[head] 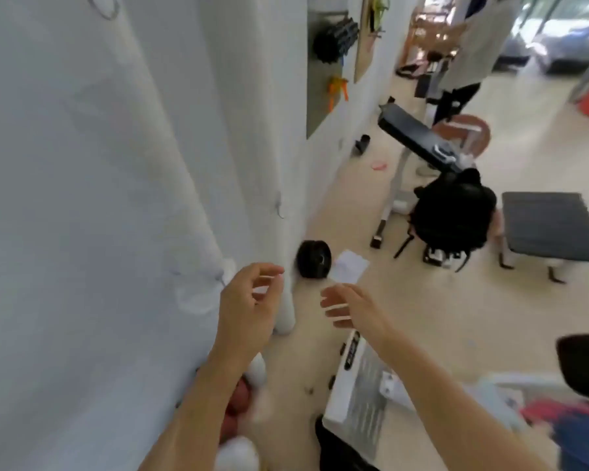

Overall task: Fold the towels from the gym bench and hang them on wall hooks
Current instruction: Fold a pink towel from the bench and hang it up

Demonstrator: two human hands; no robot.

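The beige floor (439,311) is carrying a black weight plate (314,259) leaning against the wall, with a white paper sheet (350,265) lying just beside it. A black backpack (453,215) is resting beside a dark padded surface (553,226), which is standing on the floor.

A wall (82,198) fills the left. 2 hands reach forward beside it, left hand (249,307) nearest, right hand (351,307) alongside. A bench (555,226) stands far right, a backpack (453,212) left of it.
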